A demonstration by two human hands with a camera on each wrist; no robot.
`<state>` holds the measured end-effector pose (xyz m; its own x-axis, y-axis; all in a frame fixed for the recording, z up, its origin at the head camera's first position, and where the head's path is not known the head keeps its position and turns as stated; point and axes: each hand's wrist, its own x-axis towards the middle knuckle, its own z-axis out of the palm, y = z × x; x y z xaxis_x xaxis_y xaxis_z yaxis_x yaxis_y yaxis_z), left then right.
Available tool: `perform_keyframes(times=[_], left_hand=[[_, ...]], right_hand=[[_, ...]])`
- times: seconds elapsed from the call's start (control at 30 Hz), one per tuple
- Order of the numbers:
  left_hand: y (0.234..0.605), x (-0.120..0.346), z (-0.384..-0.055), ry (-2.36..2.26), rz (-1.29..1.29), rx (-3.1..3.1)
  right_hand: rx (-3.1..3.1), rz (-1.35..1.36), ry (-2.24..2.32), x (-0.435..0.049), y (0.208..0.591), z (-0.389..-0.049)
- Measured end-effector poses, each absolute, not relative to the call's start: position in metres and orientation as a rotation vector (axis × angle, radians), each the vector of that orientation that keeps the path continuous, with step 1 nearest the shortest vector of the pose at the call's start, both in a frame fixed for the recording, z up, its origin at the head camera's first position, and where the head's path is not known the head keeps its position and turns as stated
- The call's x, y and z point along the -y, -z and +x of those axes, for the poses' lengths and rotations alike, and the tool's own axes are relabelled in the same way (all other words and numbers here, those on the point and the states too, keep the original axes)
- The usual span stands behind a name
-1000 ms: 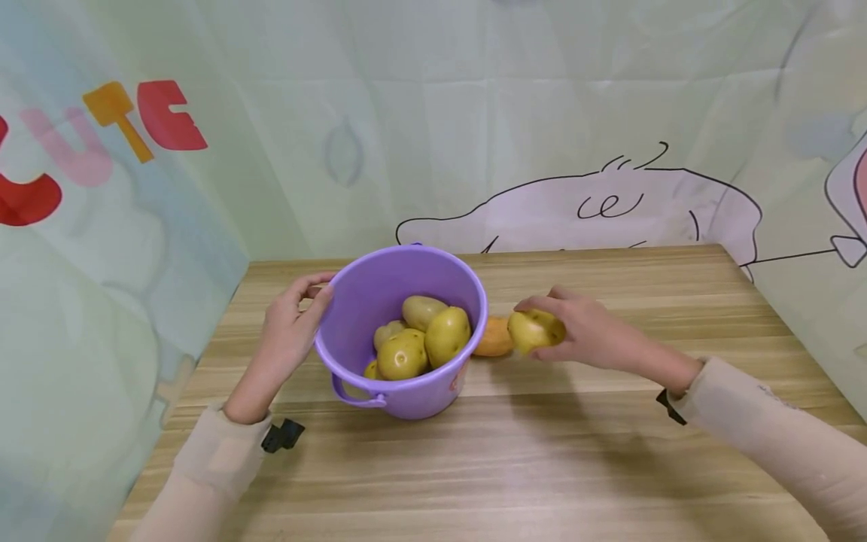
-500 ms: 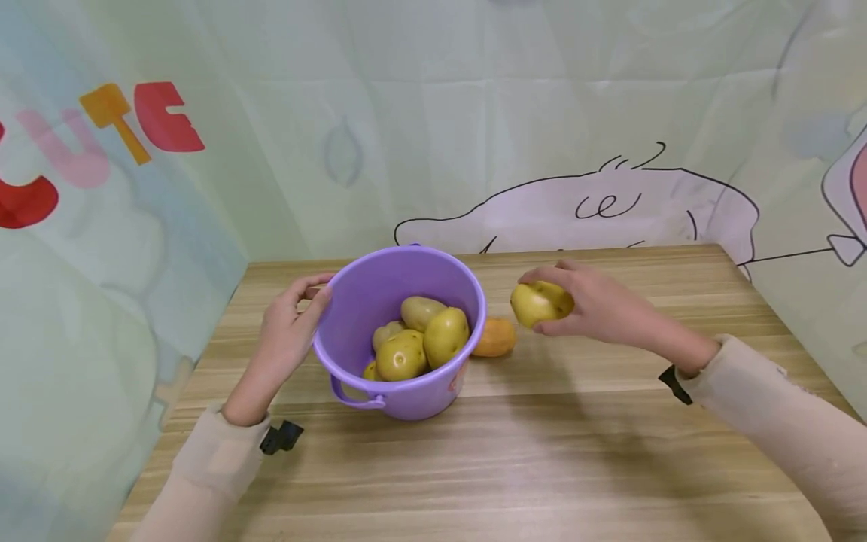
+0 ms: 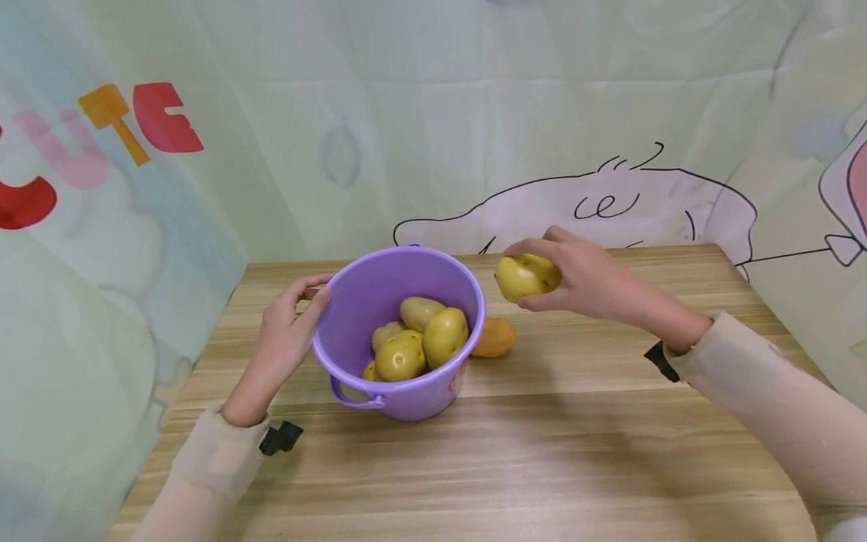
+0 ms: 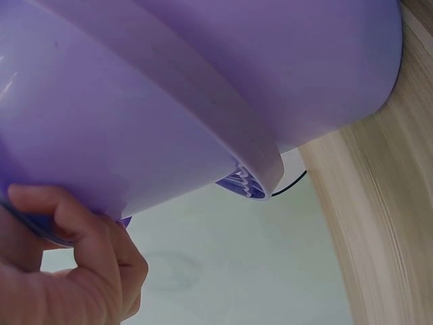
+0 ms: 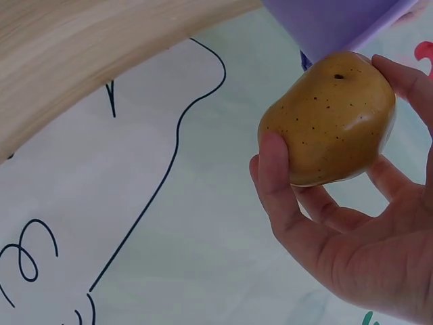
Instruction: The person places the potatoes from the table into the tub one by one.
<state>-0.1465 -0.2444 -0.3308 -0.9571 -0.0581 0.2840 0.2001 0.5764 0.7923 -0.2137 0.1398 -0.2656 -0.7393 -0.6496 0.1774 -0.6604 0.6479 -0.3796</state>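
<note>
A purple bucket [image 3: 420, 403] stands on the wooden table, its handle hanging down toward the front. My left hand [image 3: 287, 327] grips its rim at the left; the left wrist view shows those fingers [image 4: 95, 237] curled at the edge. Inside lie several potatoes, among them a shiny yellow one [image 3: 401, 355] and a paler one [image 3: 420, 312]. Up in the air right of the bucket, my right hand [image 3: 589, 278] holds a yellow potato [image 3: 521, 278] between thumb and fingers. Dark specks dot this potato [image 5: 328, 118] in the right wrist view.
An orange, rounded, potato-like item [image 3: 496, 338] lies on the table [image 3: 542, 467] close against the bucket's right side, partly hidden by it. Behind the table's far edge hangs a printed curtain [image 3: 433, 150] with cartoon drawings, continuing along the left.
My right hand has lifted the potato up from beside the orange item, first slightly right, then back left toward the bucket's rim. The left hand and bucket have stayed put.
</note>
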Motion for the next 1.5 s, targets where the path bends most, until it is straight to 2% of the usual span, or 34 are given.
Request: perform_keyframes(times=[0.7,1.5], left_hand=[[0.331,0.245,-0.150,1.296,-0.118,2.527],[0.329,0.243,-0.147,1.281,-0.103,2.532]], right_hand=[[2.783,1.210,-0.736,-0.094,0.241,-0.215],[2.744,1.368,-0.400,-0.027,0.251,-0.208]])
